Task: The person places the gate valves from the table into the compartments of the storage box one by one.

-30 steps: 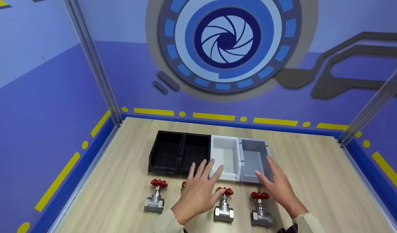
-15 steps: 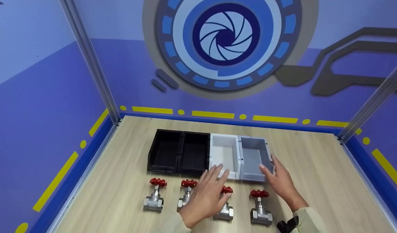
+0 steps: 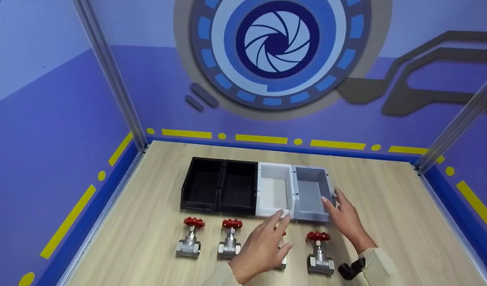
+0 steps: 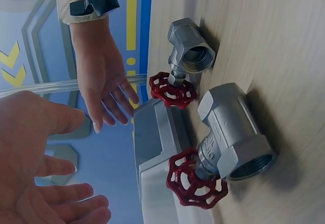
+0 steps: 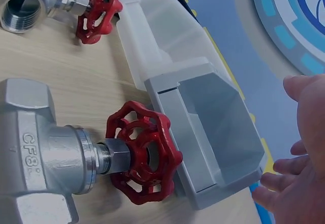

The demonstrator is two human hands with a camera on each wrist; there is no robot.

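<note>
My left hand point(image 3: 261, 248), fingers loosely extended, hovers over a valve point(image 3: 283, 263) with a red handwheel and hides most of it. In the left wrist view that valve point(image 4: 231, 132) stands apart from the fingers. My right hand point(image 3: 346, 216) is at the right side of the grey bin point(image 3: 310, 194), thumb apart from its fingers. In the right wrist view a gap shows between those fingers and the grey bin point(image 5: 223, 127). The rightmost valve point(image 3: 319, 256) stands in front of the grey bin. Two more valves, one point(image 3: 229, 244) and another point(image 3: 188, 243), stand to the left.
A white bin point(image 3: 275, 190) adjoins the grey one, with two black bins, one point(image 3: 238, 186) and another point(image 3: 203, 184), to its left. They sit on a wooden table point(image 3: 128, 222). Printed blue panels point(image 3: 156, 87) and metal posts point(image 3: 112, 75) enclose the table.
My left hand has moved right and toward me, from over the second valve to over the third, uncovering the second. The right hand has shifted slightly away from me. Valves and bins keep their places.
</note>
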